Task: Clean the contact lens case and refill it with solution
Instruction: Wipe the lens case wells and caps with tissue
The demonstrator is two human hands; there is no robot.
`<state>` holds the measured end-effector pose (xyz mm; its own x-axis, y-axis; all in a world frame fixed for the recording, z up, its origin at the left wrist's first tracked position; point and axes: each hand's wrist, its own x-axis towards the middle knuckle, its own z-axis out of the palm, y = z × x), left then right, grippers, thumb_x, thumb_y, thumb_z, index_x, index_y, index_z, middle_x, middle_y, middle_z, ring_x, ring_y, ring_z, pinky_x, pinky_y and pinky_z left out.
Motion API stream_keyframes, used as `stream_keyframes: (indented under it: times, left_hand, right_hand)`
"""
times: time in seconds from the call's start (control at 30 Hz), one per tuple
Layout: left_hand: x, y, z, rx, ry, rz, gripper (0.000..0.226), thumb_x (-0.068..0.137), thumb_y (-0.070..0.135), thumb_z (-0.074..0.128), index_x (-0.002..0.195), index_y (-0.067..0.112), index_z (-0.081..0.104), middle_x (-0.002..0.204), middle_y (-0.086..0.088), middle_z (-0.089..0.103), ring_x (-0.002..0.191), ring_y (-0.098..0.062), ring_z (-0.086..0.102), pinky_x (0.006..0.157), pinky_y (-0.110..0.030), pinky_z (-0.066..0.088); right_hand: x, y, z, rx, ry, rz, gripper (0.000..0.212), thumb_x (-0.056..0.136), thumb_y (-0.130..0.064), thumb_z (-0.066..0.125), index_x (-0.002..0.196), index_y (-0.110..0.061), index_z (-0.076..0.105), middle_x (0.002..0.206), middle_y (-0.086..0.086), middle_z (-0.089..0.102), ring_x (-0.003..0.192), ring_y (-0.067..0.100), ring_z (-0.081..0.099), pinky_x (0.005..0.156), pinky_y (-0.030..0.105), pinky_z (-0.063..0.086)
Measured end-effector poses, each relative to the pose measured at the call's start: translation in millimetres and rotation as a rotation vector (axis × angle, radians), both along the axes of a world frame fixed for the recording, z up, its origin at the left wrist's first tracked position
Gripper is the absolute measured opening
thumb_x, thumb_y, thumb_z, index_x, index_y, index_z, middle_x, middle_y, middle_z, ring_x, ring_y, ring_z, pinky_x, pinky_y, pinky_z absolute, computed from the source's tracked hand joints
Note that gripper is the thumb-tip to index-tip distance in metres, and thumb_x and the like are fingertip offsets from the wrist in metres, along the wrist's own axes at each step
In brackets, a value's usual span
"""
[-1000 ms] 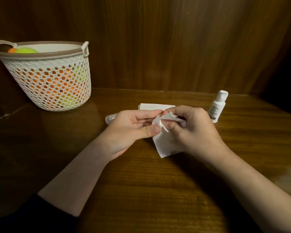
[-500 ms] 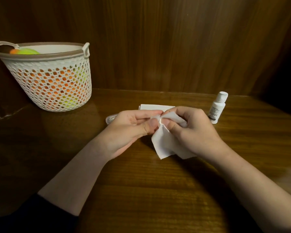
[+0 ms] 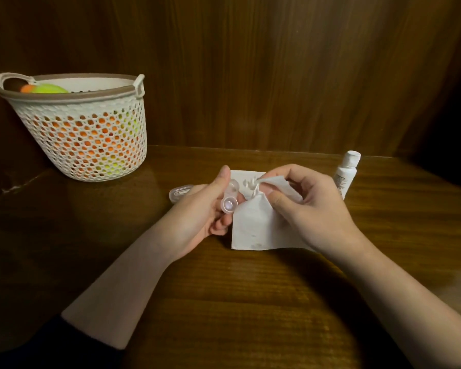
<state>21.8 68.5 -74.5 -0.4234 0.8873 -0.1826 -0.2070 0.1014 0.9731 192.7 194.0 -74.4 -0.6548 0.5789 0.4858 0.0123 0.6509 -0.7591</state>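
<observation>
Case: small clear plastic contact lens case (image 3: 230, 199), pinched in my left hand (image 3: 205, 209), wells facing up.
Wipe: white paper tissue (image 3: 253, 225), twisted tip gripped by my right hand (image 3: 306, 206); I'd swab each well dry.

Two bare forearms reach into the head view from the lower edge, each ending in a bare hand: the left hand (image 3: 205, 209) and the right hand (image 3: 312, 209). No rings, watch, bracelets or gloves show on either hand or wrist. The fingernails that can be seen are short and unpainted. A dark sleeve (image 3: 51, 344), close to black, covers the left arm near the elbow and stops in a plain edge across the forearm. The right forearm is bare all the way to the frame's edge.
</observation>
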Motion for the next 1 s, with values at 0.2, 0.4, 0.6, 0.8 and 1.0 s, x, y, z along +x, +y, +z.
stream_keyframes:
  times: [0.2, 0.4, 0.6, 0.8, 1.0]
  left_hand:
    - [0, 1, -10, -0.071, 0.261, -0.043, 0.062, 0.094, 0.076, 0.050, 0.060, 0.028, 0.069, 0.057, 0.000, 0.056, 0.049, -0.010, 0.050, 0.050, -0.024, 0.040]
    - [-1, 1, -17, -0.043, 0.425, -0.113, 0.069, 0.101, 0.075, 0.038, 0.063, 0.026, 0.069, 0.059, -0.001, 0.064, 0.050, -0.011, 0.055, 0.047, -0.019, 0.043]
    - [-6, 4, -22, 0.035, 0.290, -0.128, 0.041, 0.113, 0.040, 0.048, 0.108, 0.011, 0.076, 0.075, -0.001, 0.063, 0.064, -0.010, 0.054, 0.054, -0.022, 0.040]
    - [-2, 4, -21, 0.031, 0.321, -0.122, 0.036, 0.113, 0.039, 0.049, 0.114, 0.020, 0.079, 0.078, 0.004, 0.069, 0.067, -0.008, 0.058, 0.057, -0.020, 0.041]
    - [-3, 5, -21, 0.071, 0.360, -0.115, 0.047, 0.111, 0.043, 0.050, 0.111, 0.004, 0.076, 0.080, -0.009, 0.061, 0.061, -0.010, 0.054, 0.052, -0.021, 0.042]
  right_hand:
    - [-2, -10, -2, 0.113, 0.016, 0.013, 0.012, 0.093, -0.020, 0.080, 0.101, -0.029, 0.081, 0.100, -0.022, 0.077, 0.104, 0.001, 0.069, 0.086, 0.011, 0.049]
    - [-6, -13, -3, 0.304, -0.098, -0.085, 0.009, 0.090, -0.022, 0.083, 0.096, -0.028, 0.083, 0.090, -0.026, 0.072, 0.092, -0.002, 0.067, 0.074, 0.009, 0.044]
    - [-6, -10, -5, 0.256, -0.166, -0.088, 0.011, 0.093, -0.024, 0.081, 0.101, -0.031, 0.085, 0.097, -0.026, 0.076, 0.099, -0.006, 0.066, 0.079, 0.006, 0.045]
    - [-5, -8, -4, 0.110, -0.212, -0.017, 0.011, 0.093, -0.027, 0.082, 0.094, -0.038, 0.081, 0.095, -0.028, 0.077, 0.102, -0.008, 0.067, 0.083, 0.007, 0.050]
    - [-7, -16, -5, 0.162, -0.128, -0.185, 0.012, 0.090, -0.032, 0.081, 0.102, -0.031, 0.084, 0.099, -0.027, 0.076, 0.101, 0.000, 0.070, 0.090, 0.036, 0.061]
